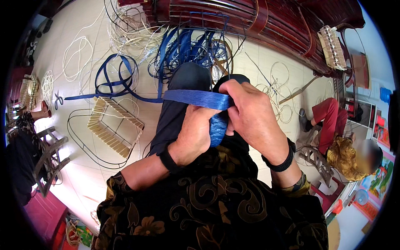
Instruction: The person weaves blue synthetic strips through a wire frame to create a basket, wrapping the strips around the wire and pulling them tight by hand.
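A flat blue strap (187, 98) runs from the floor on the left, across my knees, to my fingers. My right hand (252, 110) is closed, pinching the strap where it bends over. Just below the strap, my left hand (193, 131) lies with its thumb side against it. Those fingers curl out of sight around a blue wrapped or woven piece (218, 130) between my hands, whose full shape is hidden. A loose loop of the same strap (114, 75) lies on the floor to the far left.
Wire frames, one partly wrapped in cream strip (108, 143), lie left of my legs. Scissors (58, 98) rest farther left. Tangled blue and cream strips (183, 48) lie ahead, before a dark red wooden bench (233, 16). Other people sit at left and right (331, 118).
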{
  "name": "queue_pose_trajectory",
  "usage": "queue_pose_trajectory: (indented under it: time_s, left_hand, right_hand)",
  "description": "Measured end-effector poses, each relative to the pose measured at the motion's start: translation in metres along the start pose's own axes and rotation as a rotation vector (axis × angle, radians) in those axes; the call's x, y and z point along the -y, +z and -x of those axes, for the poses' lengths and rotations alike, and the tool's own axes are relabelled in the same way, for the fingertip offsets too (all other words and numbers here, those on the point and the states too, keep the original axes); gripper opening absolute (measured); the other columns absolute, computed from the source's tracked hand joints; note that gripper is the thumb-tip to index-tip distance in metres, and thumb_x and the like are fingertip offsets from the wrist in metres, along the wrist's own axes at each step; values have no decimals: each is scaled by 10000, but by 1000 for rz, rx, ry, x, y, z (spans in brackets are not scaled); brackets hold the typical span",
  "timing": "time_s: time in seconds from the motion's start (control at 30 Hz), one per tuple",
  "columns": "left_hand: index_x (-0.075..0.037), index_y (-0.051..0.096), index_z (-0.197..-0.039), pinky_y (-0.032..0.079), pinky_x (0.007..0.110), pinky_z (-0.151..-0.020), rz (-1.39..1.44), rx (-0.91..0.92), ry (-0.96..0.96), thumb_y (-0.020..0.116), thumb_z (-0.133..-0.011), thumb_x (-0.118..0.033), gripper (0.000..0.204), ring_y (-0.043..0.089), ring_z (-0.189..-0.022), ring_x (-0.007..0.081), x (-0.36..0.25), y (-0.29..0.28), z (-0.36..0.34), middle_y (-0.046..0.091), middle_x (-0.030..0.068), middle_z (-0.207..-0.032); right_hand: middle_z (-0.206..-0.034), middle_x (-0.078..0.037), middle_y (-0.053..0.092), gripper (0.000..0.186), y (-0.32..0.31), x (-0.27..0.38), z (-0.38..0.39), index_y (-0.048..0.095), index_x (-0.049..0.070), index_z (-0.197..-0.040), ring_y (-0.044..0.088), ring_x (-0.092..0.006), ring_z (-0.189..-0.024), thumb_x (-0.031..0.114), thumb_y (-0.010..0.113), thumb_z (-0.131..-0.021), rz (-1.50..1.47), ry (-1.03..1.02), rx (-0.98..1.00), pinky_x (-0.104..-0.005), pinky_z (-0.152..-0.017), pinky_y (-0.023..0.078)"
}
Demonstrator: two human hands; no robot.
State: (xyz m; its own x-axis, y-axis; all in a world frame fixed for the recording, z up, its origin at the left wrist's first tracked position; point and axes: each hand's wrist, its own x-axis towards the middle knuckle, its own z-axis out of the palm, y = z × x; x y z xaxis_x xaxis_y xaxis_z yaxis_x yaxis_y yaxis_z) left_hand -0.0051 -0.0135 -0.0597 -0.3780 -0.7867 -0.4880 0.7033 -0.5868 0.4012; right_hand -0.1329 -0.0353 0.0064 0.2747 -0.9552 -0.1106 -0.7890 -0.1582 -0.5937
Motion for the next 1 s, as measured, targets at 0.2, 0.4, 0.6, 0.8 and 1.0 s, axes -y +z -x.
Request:
queue_pose_trajectory:
  time_s: [0.2, 0.4, 0.6, 0.8, 1.0]
  left_hand:
    - [5, 615, -945, 533, 298, -456, -111, -66, -52, 591, -946, -144, 151, 632, -536, 187, -5, 2, -1, 637, 104, -745]
    - [-6, 578, -955, 520, 291, -438, -225, -127, -68, 592, -942, -138, 134, 628, -511, 189, -6, 4, -3, 614, 97, -721]
    - [-23, 533, -963, 499, 284, -429, -381, -172, -150, 583, -934, -131, 123, 619, -501, 181, -8, 11, -9, 591, 89, -688]
    - [-16, 559, -881, 482, 289, -445, -400, -149, -24, 577, -925, -127, 121, 597, -507, 190, -4, 14, -10, 607, 105, -704]
    - [40, 609, -934, 504, 310, -488, -305, -149, -52, 561, -895, -63, 120, 610, -558, 214, -3, 17, -6, 635, 134, -763]
  right_hand:
    - [-858, -167, 672, 265, -13, -7, -2, 575, 37, -1035, 704, -235, -702, -58, 579, -788, -174, 66, 58, -307, -650, 551]
    - [-847, -104, 672, 236, -6, -23, 15, 621, 17, -1047, 685, -172, -721, -24, 671, -821, -501, 107, -77, -290, -621, 534]
    - [-792, -84, 618, 109, 7, -25, 17, 637, 15, -912, 643, -170, -640, -17, 686, -820, -320, -10, -240, -284, -554, 492]
    - [-813, -162, 627, 101, 26, -24, 22, 597, 36, -885, 632, -353, -665, 8, 665, -816, -323, 89, -327, -389, -580, 515]
    - [-773, -139, 606, 108, 24, -28, 20, 596, 41, -847, 613, -348, -689, 5, 673, -781, -258, 68, -398, -413, -593, 490]
